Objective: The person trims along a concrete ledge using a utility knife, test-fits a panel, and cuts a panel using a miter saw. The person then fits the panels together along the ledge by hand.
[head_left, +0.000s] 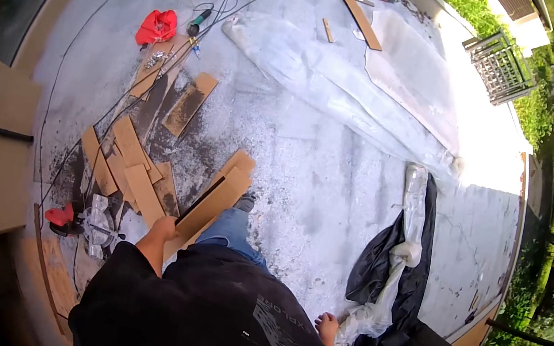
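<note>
My left hand (pixel 164 229) is closed on the near part of a stack of light brown boards (pixel 214 199), which slants up in front of my left leg. Loose board offcuts (pixel 143 192) lie scattered just left of the stack. On the right, my right hand (pixel 326 325) hangs beside my body with its fingers partly curled, near the crumpled clear plastic (pixel 370 319). Nothing shows in the right hand, and its fingers look apart.
A miter saw (pixel 99 229) stands at lower left. A green power tool (pixel 199 21), red bag (pixel 157 27) and cords lie ahead. Plastic sheeting (pixel 335 98) stretches across the floor; black sheeting (pixel 380 261) lies right. A metal rack (pixel 501 68) stands far right.
</note>
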`<state>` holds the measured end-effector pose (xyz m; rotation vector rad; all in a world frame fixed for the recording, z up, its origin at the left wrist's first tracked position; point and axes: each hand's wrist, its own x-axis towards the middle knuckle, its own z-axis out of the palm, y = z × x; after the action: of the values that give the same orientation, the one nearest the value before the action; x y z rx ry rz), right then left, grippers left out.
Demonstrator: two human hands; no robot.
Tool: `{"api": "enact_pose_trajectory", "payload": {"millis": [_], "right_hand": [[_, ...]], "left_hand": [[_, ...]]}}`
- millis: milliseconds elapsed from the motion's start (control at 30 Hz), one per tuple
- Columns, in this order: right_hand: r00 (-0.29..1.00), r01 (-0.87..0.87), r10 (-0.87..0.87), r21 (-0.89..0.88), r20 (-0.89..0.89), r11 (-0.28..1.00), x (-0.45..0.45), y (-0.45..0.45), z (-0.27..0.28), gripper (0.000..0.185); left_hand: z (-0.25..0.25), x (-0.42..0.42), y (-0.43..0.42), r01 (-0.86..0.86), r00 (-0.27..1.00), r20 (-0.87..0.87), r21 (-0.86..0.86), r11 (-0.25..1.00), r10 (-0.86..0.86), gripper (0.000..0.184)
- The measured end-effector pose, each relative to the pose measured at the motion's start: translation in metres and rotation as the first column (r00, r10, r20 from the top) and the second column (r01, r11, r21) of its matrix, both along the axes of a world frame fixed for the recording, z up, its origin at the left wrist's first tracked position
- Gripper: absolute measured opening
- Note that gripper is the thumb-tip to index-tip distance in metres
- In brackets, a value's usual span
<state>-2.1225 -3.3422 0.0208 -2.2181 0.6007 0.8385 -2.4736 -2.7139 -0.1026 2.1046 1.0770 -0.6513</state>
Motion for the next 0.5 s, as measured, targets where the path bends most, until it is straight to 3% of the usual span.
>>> {"api": "enact_pose_trajectory", "payload": {"millis": [33,67,100,167,333,400,500], "right_hand": [[0.999,-0.015,0.018,-0.107,0.027,0.994,-0.01,0.024,0.041,0.032],[0.979,0.19,-0.184,0.07,-0.089,0.979,-0.019,-0.081,-0.073,0.032],[0.991,0.041,-0.043,-0.023,-0.124,0.999,-0.019,-0.028,-0.042,0.032],[0.981,-0.041,0.033,-0.036,-0.19,0.999,-0.004,0.032,-0.012,0.032],[0.956,-0.168,0.174,0.042,-0.237,0.985,0.116,0.163,-0.014,0.032],[0.937,-0.255,0.264,0.067,-0.229,0.965,0.184,0.213,-0.021,0.032],[0.896,-0.404,0.409,0.064,-0.175,0.912,0.307,0.291,-0.014,0.032]], "left_hand": [[0.005,0.029,0.008,0.008,0.999,-0.048,-0.06,0.998,-0.011,0.053],[0.02,0.052,0.014,0.014,0.994,-0.102,-0.113,0.994,-0.025,0.054],[0.01,0.08,0.031,0.046,0.984,-0.162,-0.133,0.99,-0.067,0.058],[0.025,0.139,0.063,0.083,0.978,-0.186,-0.086,0.993,-0.098,0.062],[0.043,0.281,0.168,0.145,0.963,-0.218,-0.08,0.986,-0.16,0.064],[0.043,0.322,0.205,0.047,0.992,-0.112,-0.043,0.998,-0.052,0.062],[0.056,0.378,0.247,-0.095,0.983,-0.158,0.032,0.995,0.099,0.058]]}}
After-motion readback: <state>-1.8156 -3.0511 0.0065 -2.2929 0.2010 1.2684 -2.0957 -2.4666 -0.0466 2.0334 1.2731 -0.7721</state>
